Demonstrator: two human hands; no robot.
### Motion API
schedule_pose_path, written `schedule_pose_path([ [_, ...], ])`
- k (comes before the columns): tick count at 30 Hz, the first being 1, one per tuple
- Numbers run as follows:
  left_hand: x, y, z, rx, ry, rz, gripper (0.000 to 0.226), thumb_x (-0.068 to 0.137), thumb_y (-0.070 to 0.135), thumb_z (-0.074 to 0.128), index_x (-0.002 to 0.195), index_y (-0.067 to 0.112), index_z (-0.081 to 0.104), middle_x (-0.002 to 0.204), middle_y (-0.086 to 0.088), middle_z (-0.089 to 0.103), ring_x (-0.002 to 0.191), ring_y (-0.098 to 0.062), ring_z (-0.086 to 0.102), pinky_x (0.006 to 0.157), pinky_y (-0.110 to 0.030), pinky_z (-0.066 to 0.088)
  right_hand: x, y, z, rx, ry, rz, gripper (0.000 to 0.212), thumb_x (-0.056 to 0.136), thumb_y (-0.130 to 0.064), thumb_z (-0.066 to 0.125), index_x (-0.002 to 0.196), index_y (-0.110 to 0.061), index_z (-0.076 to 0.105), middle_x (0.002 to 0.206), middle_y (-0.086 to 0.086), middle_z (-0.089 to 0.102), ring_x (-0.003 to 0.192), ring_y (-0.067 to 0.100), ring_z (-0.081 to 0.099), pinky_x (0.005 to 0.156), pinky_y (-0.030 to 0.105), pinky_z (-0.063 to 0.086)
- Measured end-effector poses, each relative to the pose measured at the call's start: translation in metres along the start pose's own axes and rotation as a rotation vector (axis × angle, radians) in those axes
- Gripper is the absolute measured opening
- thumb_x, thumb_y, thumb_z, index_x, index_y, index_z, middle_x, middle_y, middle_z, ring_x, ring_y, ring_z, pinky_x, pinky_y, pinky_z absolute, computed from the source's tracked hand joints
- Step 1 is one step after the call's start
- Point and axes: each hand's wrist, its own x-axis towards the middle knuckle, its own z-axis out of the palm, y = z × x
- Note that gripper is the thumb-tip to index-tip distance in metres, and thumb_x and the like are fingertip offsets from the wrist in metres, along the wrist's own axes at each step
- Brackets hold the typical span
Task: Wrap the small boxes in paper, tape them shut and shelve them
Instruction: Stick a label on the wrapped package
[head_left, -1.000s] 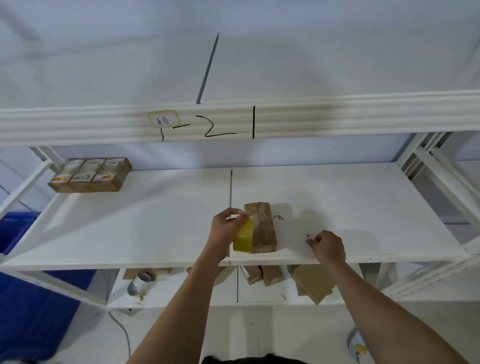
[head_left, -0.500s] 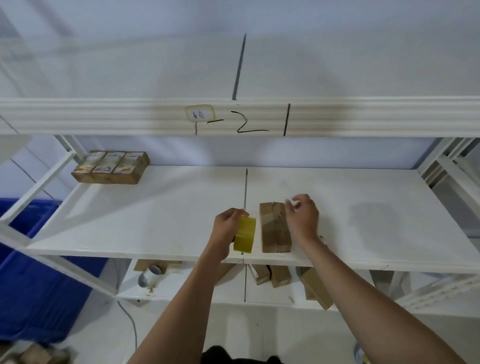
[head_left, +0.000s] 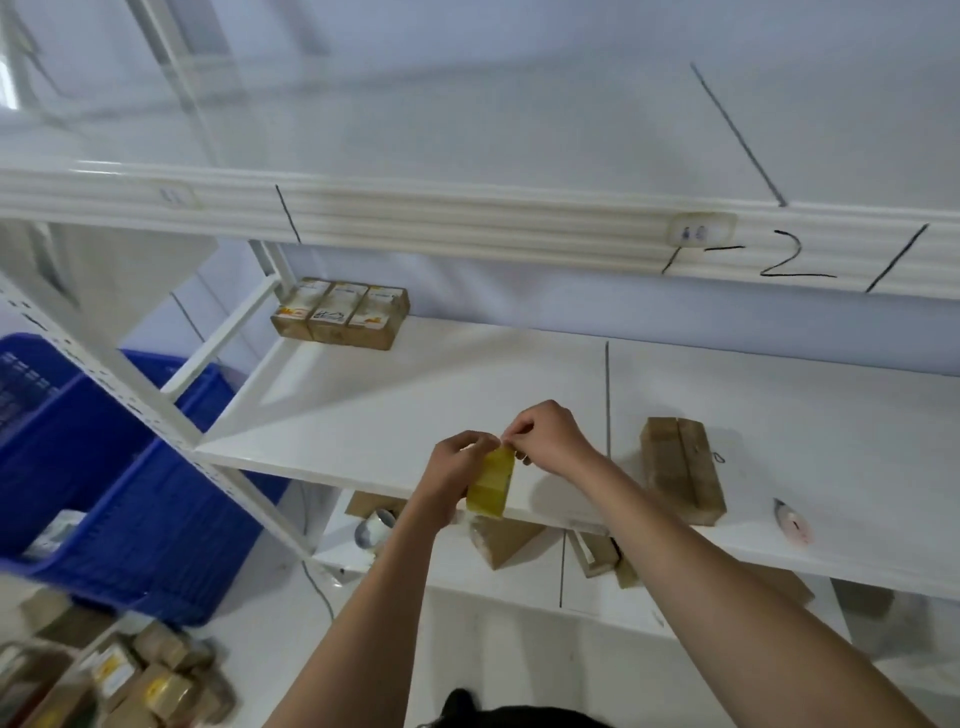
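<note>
A yellow tape roll (head_left: 489, 486) is held upright over the front edge of the white middle shelf (head_left: 415, 395). My left hand (head_left: 453, 475) grips its left side. My right hand (head_left: 545, 436) pinches at the roll's top edge with thumb and forefinger. Two paper-wrapped boxes (head_left: 681, 475) lie side by side on the shelf to the right of my hands. Three small printed boxes (head_left: 340, 319) stand in a row at the shelf's back left corner.
A blue crate (head_left: 104, 467) sits left of the rack. Loose small boxes (head_left: 156, 680) lie on the floor at the bottom left. The lower shelf (head_left: 519, 582) holds brown paper pieces and another tape roll (head_left: 373, 527). A small pen-like object (head_left: 792, 527) lies right of the wrapped boxes.
My right hand left the wrapped boxes and moved left to the tape roll's top edge. The view swung left and down, so the shelf contents shifted right.
</note>
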Motion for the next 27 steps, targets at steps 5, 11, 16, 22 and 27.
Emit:
schedule_pose_path([
  [5, -0.004, -0.018, -0.071, -0.005, -0.094, -0.053, 0.025, 0.089, 0.015, 0.072, 0.113, 0.020, 0.071, 0.088, -0.011, 0.071, 0.058, -0.014, 0.067, 0.046, -0.029, 0.055, 0.019, -0.035, 0.053, -0.094, -0.046, -0.038, 0.012, 0.084, -0.007, 0.070, 0.082, -0.011, 0.082, 0.083, 0.000, 0.076, 0.065, -0.001, 0.060, 0.057, 0.009, 0.041],
  [11, 0.004, -0.039, -0.124, -0.039, -0.121, -0.066, 0.038, 0.087, 0.007, 0.074, 0.124, 0.014, 0.066, 0.090, -0.010, 0.074, 0.064, -0.016, 0.068, 0.054, -0.027, 0.054, 0.032, -0.062, 0.099, -0.142, -0.073, -0.063, 0.009, 0.085, -0.008, 0.073, 0.085, -0.009, 0.082, 0.088, 0.004, 0.077, 0.080, 0.011, 0.067, 0.069, 0.019, 0.047],
  [16, 0.016, -0.057, -0.142, -0.026, -0.104, -0.134, 0.040, 0.082, 0.015, 0.081, 0.119, 0.019, 0.068, 0.102, -0.016, 0.074, 0.088, -0.027, 0.074, 0.077, -0.040, 0.061, 0.033, -0.068, 0.123, -0.162, -0.089, -0.077, 0.010, 0.087, -0.006, 0.072, 0.084, -0.008, 0.081, 0.088, 0.004, 0.077, 0.084, 0.013, 0.070, 0.076, 0.021, 0.052],
  [22, 0.019, -0.079, -0.137, 0.044, -0.078, -0.235, 0.042, 0.080, 0.022, 0.084, 0.118, 0.019, 0.068, 0.102, -0.009, 0.072, 0.089, -0.023, 0.072, 0.067, -0.030, 0.059, 0.031, -0.055, 0.139, -0.169, -0.114, -0.020, 0.009, 0.088, -0.005, 0.073, 0.085, -0.007, 0.081, 0.090, 0.004, 0.077, 0.087, 0.013, 0.070, 0.082, 0.023, 0.055],
  [27, 0.031, -0.094, -0.133, 0.124, -0.051, -0.260, 0.042, 0.080, 0.030, 0.084, 0.117, 0.018, 0.068, 0.104, -0.007, 0.069, 0.093, -0.024, 0.066, 0.075, -0.033, 0.056, 0.033, -0.047, 0.149, -0.158, -0.093, 0.027, 0.007, 0.087, -0.004, 0.073, 0.087, -0.005, 0.080, 0.092, 0.006, 0.077, 0.088, 0.014, 0.070, 0.083, 0.024, 0.056],
])
